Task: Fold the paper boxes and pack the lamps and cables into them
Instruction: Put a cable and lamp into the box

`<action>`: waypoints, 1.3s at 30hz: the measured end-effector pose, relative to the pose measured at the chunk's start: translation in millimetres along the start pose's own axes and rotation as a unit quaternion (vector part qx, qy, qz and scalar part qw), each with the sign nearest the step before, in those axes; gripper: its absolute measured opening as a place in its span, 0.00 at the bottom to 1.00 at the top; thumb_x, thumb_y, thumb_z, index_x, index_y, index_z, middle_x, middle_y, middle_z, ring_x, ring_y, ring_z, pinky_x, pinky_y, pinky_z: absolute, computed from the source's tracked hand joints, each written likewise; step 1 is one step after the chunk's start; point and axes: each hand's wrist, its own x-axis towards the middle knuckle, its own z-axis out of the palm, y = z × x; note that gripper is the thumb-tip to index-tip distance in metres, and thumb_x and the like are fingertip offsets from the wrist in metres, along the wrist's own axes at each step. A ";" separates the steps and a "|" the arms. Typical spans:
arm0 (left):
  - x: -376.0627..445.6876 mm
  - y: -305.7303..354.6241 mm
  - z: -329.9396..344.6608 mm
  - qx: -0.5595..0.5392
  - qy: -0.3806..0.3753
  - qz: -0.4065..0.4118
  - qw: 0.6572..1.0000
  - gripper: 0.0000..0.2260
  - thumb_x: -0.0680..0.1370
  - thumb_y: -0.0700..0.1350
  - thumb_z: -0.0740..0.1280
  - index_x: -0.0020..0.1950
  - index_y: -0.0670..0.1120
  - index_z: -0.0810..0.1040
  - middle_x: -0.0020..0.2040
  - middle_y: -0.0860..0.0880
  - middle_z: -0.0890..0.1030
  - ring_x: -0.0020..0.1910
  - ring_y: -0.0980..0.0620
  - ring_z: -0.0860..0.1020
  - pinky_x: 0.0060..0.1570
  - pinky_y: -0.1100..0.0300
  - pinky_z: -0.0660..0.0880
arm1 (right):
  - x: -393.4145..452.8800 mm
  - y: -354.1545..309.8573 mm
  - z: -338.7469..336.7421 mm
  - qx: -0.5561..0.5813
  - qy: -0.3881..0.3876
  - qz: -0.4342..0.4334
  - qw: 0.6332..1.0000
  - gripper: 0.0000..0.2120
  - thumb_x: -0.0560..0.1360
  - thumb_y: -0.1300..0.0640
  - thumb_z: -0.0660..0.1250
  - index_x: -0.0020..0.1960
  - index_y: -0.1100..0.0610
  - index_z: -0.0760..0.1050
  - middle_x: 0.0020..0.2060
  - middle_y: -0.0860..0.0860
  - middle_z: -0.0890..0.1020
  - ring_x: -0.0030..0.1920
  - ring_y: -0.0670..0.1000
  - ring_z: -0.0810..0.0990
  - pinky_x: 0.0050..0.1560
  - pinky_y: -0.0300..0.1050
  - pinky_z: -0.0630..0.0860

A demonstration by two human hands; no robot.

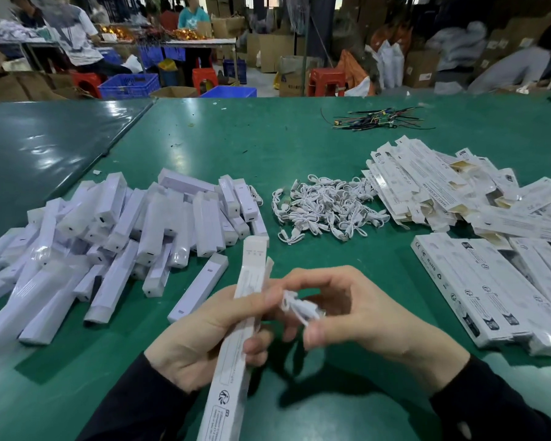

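Paper box in left hand, "RoHS" on packed boxes.

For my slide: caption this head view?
Left hand holds box; right hand pinches cable.

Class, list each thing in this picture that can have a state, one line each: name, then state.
Box in hand: folded up, far end flap open, held by the left hand.
Cable: bundled, pinched by the right hand.
Lamps: wrapped, heaped loose.
Flat boxes: unfolded, piled.
Packed boxes: closed, side by side.
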 end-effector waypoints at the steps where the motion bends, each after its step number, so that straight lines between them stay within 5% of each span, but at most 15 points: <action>1: 0.3 0.9 2.1 -0.009 0.039 0.016 0.999 0.31 0.58 0.54 0.84 0.58 0.45 0.83 0.39 0.47 0.81 0.19 0.59 0.68 0.20 0.68 0.68 | 0.8 -0.2 -1.5 0.002 0.027 -0.002 1.000 0.20 0.63 0.58 0.75 0.55 0.53 0.83 0.45 0.52 0.84 0.42 0.52 0.81 0.42 0.43 0.78; 6: -2.6 10.1 8.4 -0.093 0.201 0.058 0.973 0.23 0.60 0.46 0.79 0.51 0.42 0.76 0.42 0.41 0.82 0.22 0.52 0.69 0.17 0.64 0.67 | 6.5 1.8 -6.4 0.052 0.157 -0.008 0.986 0.17 0.67 0.59 0.77 0.54 0.58 0.82 0.49 0.58 0.85 0.46 0.52 0.85 0.44 0.42 0.81; 10: -3.9 10.6 13.9 -0.107 0.214 0.040 0.970 0.12 0.62 0.49 0.73 0.37 0.41 0.80 0.43 0.40 0.74 0.24 0.48 0.69 0.19 0.60 0.71 | 7.8 0.3 -9.9 0.125 0.211 -0.038 0.969 0.22 0.60 0.58 0.75 0.53 0.61 0.82 0.47 0.57 0.85 0.47 0.53 0.85 0.46 0.40 0.80; 14: 4.5 2.5 17.2 -0.068 0.252 0.078 0.962 0.23 0.63 0.51 0.75 0.51 0.41 0.76 0.43 0.41 0.76 0.27 0.48 0.75 0.27 0.53 0.79 | 7.0 -1.7 -14.0 0.131 0.233 -0.047 0.963 0.19 0.59 0.60 0.75 0.49 0.61 0.84 0.44 0.57 0.86 0.45 0.53 0.86 0.46 0.39 0.81; 17: 8.8 -0.4 13.8 -0.055 0.276 0.123 0.952 0.21 0.64 0.52 0.73 0.49 0.40 0.79 0.41 0.42 0.79 0.30 0.49 0.79 0.32 0.51 0.81 | 5.4 -2.9 -15.2 0.103 0.244 -0.044 0.963 0.15 0.60 0.56 0.75 0.44 0.60 0.85 0.39 0.56 0.85 0.39 0.51 0.85 0.41 0.37 0.80; 21: 5.9 -1.0 7.1 -0.003 0.201 0.118 0.973 0.20 0.71 0.58 0.68 0.54 0.45 0.83 0.35 0.45 0.77 0.29 0.49 0.76 0.34 0.52 0.80 | 5.1 -4.2 -16.5 0.082 0.280 -0.025 0.956 0.22 0.67 0.45 0.70 0.48 0.63 0.84 0.39 0.56 0.82 0.35 0.47 0.79 0.35 0.36 0.77; 24: 1.9 -4.3 0.9 0.088 0.141 0.093 0.982 0.26 0.76 0.66 0.64 0.60 0.45 0.79 0.33 0.46 0.75 0.25 0.51 0.73 0.29 0.57 0.75 | 4.5 -5.1 -17.5 0.077 0.281 -0.022 0.956 0.18 0.75 0.46 0.64 0.50 0.57 0.85 0.37 0.53 0.79 0.34 0.46 0.75 0.35 0.36 0.74; 26: 0.8 -6.3 -2.0 0.127 0.118 0.062 0.983 0.33 0.73 0.69 0.63 0.56 0.38 0.76 0.34 0.46 0.77 0.27 0.51 0.75 0.29 0.59 0.74 | 4.1 -5.7 -17.5 0.079 0.272 -0.030 0.958 0.16 0.75 0.47 0.63 0.53 0.54 0.85 0.37 0.51 0.78 0.35 0.45 0.75 0.35 0.35 0.74; 29: -0.7 -9.1 -2.4 0.130 0.094 0.015 0.987 0.33 0.70 0.71 0.65 0.54 0.42 0.75 0.34 0.46 0.76 0.28 0.51 0.75 0.30 0.58 0.74 | 2.6 -6.6 -17.4 0.072 0.255 -0.045 0.963 0.14 0.73 0.50 0.66 0.53 0.54 0.85 0.39 0.54 0.80 0.37 0.47 0.78 0.38 0.36 0.76; 34: -0.3 -8.7 3.2 0.120 0.057 0.016 0.991 0.24 0.76 0.64 0.63 0.52 0.42 0.75 0.35 0.43 0.79 0.28 0.49 0.78 0.30 0.58 0.77 | 1.7 -5.9 -16.4 0.043 0.254 -0.068 0.964 0.12 0.64 0.50 0.73 0.44 0.54 0.87 0.40 0.53 0.86 0.37 0.50 0.83 0.40 0.37 0.79; 39: -0.7 -2.0 7.9 0.122 0.048 0.041 0.991 0.21 0.81 0.58 0.58 0.53 0.40 0.74 0.34 0.39 0.77 0.24 0.47 0.75 0.27 0.57 0.77 | 0.3 -6.5 -19.2 0.005 0.252 -0.108 0.962 0.06 0.64 0.54 0.74 0.40 0.54 0.86 0.35 0.51 0.85 0.36 0.50 0.83 0.38 0.36 0.77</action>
